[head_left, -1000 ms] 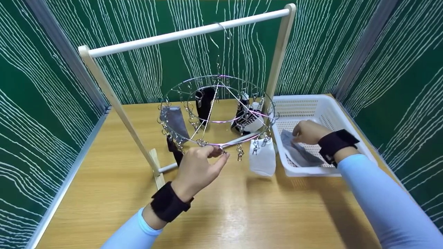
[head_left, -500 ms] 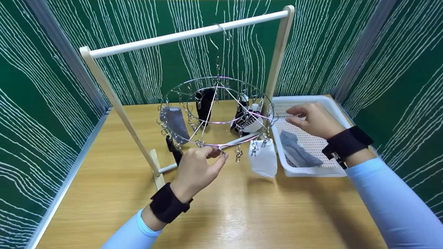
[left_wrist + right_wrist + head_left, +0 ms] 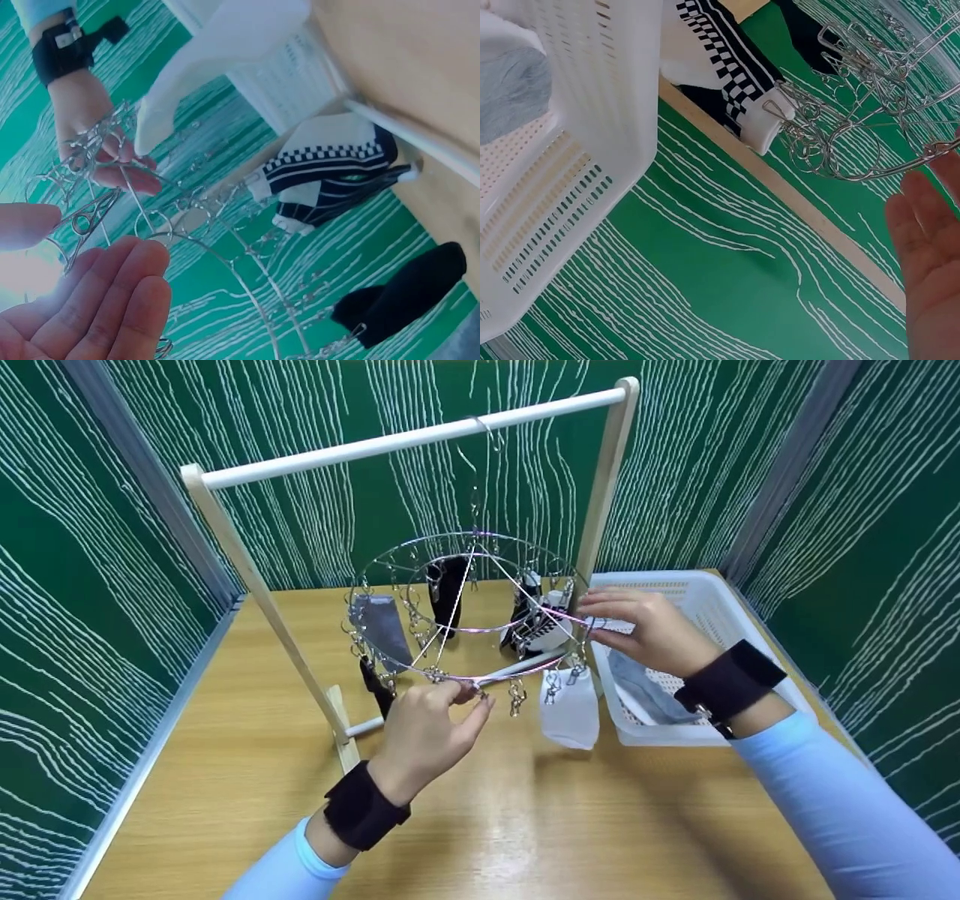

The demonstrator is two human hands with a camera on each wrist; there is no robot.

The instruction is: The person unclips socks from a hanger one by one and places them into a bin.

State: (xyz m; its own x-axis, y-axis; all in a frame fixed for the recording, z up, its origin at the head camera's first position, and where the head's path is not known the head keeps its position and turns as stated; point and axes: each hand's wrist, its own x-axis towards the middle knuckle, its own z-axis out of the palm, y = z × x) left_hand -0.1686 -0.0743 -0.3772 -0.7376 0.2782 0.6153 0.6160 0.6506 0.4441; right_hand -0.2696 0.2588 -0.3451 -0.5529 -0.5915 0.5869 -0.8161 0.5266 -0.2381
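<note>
A round wire clip hanger [image 3: 382, 649] hangs from the rack with socks clipped around it. My left hand [image 3: 427, 731] pinches its front rim at a clip, which shows between thumb and fingers in the left wrist view. My right hand [image 3: 652, 634] is at the right side of the rim, fairly straight fingers touching the wire. Below the front right rim hangs a white sock [image 3: 570, 712]. Checkered black-and-white socks [image 3: 322, 157], a black sock [image 3: 409, 296] and a grey sock [image 3: 381, 630] hang farther around. A grey-blue sock [image 3: 514, 90] lies in the white basket [image 3: 630, 90].
The wooden rack has a white top bar [image 3: 405, 439], a left post [image 3: 255, 592] and a right post [image 3: 606, 480]. It stands on a wooden table [image 3: 247, 780]. Green walls [image 3: 847, 532] with white lines enclose the table.
My right hand has left the grey-blue sock in the basket and moved up and left to the hanger's right rim. The left hand stays at the front rim.
</note>
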